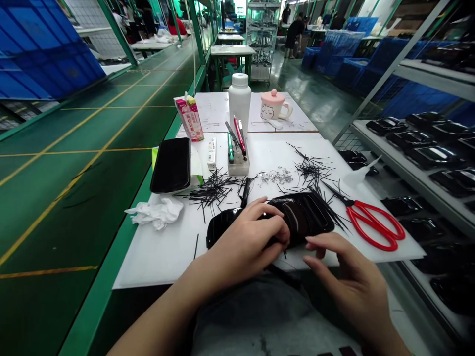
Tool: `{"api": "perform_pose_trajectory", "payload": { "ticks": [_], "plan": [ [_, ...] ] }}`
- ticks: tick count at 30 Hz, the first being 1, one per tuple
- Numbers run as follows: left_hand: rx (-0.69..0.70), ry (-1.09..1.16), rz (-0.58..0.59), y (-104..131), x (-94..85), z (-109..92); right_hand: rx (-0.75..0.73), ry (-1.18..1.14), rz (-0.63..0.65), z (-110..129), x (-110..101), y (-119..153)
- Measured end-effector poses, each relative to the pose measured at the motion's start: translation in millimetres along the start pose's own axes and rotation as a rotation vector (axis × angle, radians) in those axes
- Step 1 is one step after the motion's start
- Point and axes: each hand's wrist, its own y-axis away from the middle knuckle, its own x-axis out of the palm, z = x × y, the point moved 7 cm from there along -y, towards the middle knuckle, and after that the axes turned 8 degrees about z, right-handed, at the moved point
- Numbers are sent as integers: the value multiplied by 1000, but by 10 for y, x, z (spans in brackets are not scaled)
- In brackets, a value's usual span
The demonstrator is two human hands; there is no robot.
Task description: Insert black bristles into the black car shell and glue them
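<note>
A glossy black plastic part [311, 213] lies across the near side of the white table. My left hand [256, 235] rests over its middle, fingers curled down onto it; whatever the fingertips may pinch is hidden. Off the part's right end, my right hand [345, 277] hovers with thumb and fingers apart and nothing between them. Thin black strips [215, 190] are heaped behind the part, and a second heap [313, 167] lies farther right. Small clear pieces [278, 176] are scattered between the heaps. Red-handled scissors [374, 225] lie to the right.
A pen holder [238, 165], white bottle [239, 101], lidded mug [273, 106], drink carton [190, 118], phone [171, 165] and crumpled tissue [158, 212] stand or lie on the table. A green conveyor [74, 198] runs left; a rack [411, 138] of black parts is at right.
</note>
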Motion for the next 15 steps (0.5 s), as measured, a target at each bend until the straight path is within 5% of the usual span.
{"api": "perform_pose_trajectory", "payload": {
  "ticks": [4,15],
  "plan": [
    [-99,115,-21,104,-16,83,-101,243,-39,54,151,-18],
    [-112,196,-21,136,44,120,-119,292,-188,74,366,69]
  ]
}}
